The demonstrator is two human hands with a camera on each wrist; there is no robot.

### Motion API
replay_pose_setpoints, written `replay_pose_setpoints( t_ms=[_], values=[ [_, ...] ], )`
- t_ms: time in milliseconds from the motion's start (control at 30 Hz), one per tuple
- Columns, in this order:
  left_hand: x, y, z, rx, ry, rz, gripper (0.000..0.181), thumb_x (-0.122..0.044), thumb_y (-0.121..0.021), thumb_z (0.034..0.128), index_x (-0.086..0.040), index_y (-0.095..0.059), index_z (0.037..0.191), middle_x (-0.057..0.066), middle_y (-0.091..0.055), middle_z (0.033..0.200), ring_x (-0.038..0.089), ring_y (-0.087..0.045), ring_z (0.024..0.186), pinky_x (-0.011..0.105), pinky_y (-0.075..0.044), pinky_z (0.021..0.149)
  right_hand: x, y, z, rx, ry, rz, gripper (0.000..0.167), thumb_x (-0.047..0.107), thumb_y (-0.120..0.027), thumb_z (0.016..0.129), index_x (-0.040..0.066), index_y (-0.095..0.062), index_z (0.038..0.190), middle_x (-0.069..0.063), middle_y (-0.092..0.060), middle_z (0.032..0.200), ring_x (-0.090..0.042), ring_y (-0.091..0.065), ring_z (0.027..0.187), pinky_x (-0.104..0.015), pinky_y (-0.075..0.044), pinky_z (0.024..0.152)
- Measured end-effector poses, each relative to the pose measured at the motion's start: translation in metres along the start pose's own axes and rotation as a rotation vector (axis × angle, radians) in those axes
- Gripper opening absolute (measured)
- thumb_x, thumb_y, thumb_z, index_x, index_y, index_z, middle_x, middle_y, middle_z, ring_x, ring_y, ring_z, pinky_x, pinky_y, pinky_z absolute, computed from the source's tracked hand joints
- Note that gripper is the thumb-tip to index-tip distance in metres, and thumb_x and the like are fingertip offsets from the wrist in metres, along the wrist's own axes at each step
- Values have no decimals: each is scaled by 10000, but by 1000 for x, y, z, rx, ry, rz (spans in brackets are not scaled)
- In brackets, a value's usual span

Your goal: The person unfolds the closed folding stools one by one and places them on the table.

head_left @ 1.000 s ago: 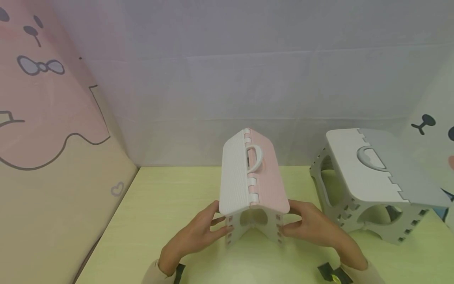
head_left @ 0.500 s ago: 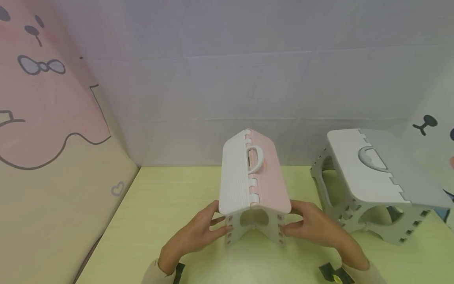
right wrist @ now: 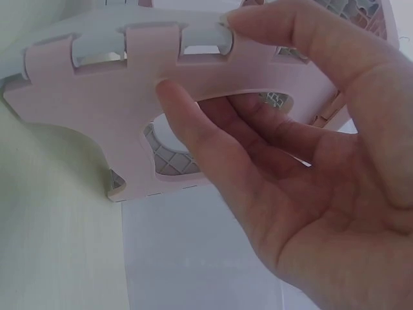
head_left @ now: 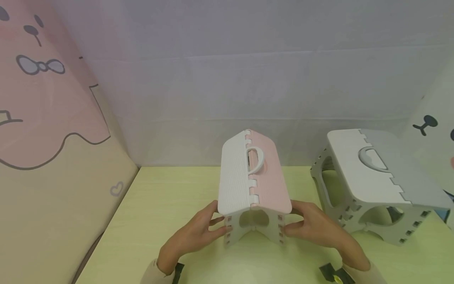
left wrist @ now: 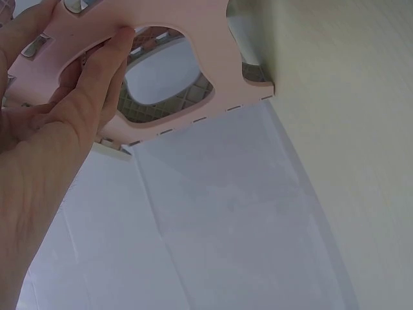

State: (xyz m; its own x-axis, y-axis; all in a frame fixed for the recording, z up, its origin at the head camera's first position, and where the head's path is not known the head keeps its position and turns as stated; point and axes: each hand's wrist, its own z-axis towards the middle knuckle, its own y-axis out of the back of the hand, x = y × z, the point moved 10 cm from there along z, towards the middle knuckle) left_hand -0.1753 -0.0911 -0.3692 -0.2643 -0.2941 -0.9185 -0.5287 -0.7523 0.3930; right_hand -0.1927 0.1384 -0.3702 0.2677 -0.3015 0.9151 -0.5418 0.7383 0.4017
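Observation:
A white and pink folding step stool (head_left: 234, 177) stands half folded on the pale green table. Its two top panels slope down from a hinged ridge like a roof, and a white carrying handle (head_left: 259, 159) sticks up there. My left hand (head_left: 198, 232) grips the left leg panel. In the left wrist view its fingers reach the oval opening of the pink leg panel (left wrist: 226, 64). On the opposite side my right hand (head_left: 310, 225) grips the right leg panel, some fingers curling into the opening of the pink panel (right wrist: 116, 97) in the right wrist view.
Further right, a larger white and grey folding stool (head_left: 369, 169) stands unfolded. A pale curtain (head_left: 213, 86) hangs behind the table (head_left: 170, 189). Printed cartoon panels flank both sides, including a pink and beige one (head_left: 53, 118) at the left.
The stool's two halves have spread very slightly apart, with both hands keeping the same hold. The white and grey stool stays put.

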Motion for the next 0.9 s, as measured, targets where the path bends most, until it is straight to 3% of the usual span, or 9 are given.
replay_pose_setpoints(
  t_ms=[900],
  values=[
    [1, 3, 0, 3, 10, 8, 676, -69, -716, 970, -146, -341, 1527, 8, -487, 1458, 238, -506, 1324, 327, -479, 1065, -1, 1, 0, 9, 9, -31, 472, 131, -782, 900, 87, -624, 1342, -11, -702, 1192, -171, -662, 1075, -325, -585, 830]
  ],
)
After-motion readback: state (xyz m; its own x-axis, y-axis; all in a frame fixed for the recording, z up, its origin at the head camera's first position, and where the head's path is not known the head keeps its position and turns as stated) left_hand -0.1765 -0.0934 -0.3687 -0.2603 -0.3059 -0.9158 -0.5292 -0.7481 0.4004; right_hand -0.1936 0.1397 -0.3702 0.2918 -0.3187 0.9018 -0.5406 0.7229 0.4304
